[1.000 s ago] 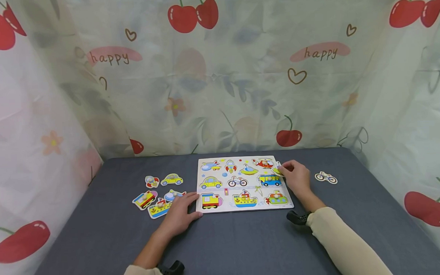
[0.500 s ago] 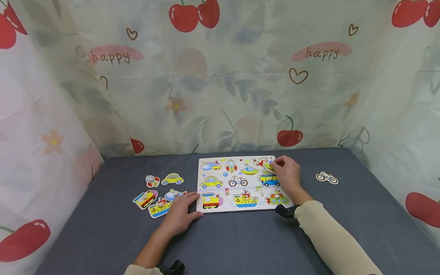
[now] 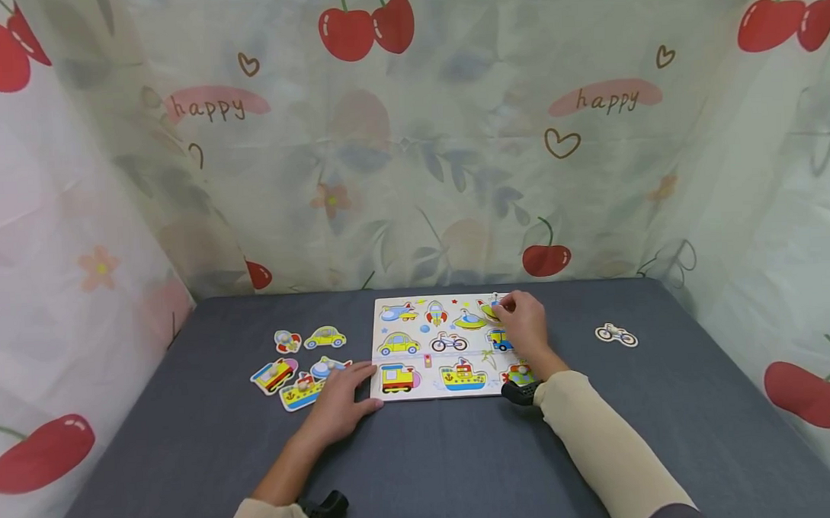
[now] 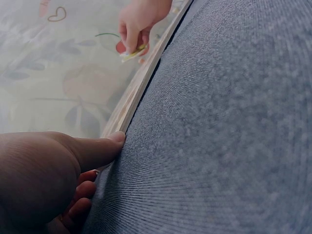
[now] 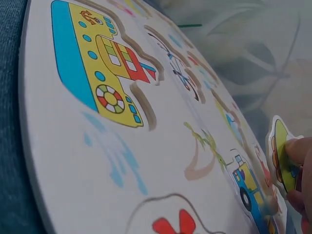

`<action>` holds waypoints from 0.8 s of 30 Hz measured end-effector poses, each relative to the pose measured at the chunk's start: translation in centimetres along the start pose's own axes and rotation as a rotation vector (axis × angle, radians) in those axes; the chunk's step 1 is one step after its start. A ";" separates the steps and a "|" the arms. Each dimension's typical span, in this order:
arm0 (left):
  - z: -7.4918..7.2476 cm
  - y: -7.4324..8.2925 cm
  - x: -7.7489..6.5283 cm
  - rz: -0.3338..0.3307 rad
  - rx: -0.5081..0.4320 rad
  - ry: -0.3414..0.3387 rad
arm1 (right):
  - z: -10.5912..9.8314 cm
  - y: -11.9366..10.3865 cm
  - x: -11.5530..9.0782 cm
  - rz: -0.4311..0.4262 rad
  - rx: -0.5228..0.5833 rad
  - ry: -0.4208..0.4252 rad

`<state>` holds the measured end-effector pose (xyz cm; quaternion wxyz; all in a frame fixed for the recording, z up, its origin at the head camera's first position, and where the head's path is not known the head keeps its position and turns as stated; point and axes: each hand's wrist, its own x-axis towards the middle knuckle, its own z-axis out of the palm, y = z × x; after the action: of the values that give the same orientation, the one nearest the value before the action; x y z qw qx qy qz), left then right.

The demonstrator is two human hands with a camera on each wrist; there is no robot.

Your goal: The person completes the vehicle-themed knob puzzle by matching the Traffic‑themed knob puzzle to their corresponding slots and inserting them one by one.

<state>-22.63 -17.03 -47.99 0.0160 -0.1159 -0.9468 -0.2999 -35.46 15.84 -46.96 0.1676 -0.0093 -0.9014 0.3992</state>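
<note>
Board (image 3: 429, 382) — white, flat on a grey cloth (image 3: 436, 464). Right hand (image 3: 525, 321): thumb and fingers pinching the saucer piece (image 5: 279, 151), green and yellow, held over the board's far right area, just right of the saucer slot (image 3: 470, 320). Left hand (image 3: 336, 405): thumb set apart from fingers, touching the board's near left corner. Seated in the board: bus (image 3: 499, 340), submarine (image 3: 518, 374), both partly hidden. Loose at left — rocket (image 3: 287, 341), car (image 3: 325, 337), train (image 3: 274, 376), ship (image 3: 299, 393), plane (image 3: 327, 367). Loose at right: bicycle (image 3: 616, 335).
</note>
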 end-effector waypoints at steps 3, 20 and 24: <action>0.0 0.0 0.0 0.008 0.004 0.003 | 0.3 -0.3 0.1 -0.010 -0.025 -0.020; 0.0 0.0 0.0 0.002 -0.014 -0.003 | 2.8 -1.8 0.3 -0.087 -0.140 -0.078; 0.0 0.0 0.0 0.000 -0.012 -0.001 | 3.2 -2.0 0.4 -0.100 -0.177 -0.081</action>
<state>-22.64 -17.05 -47.97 0.0149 -0.1159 -0.9450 -0.3056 -36.62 12.26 -47.43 0.1494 0.0368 -0.9385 0.3092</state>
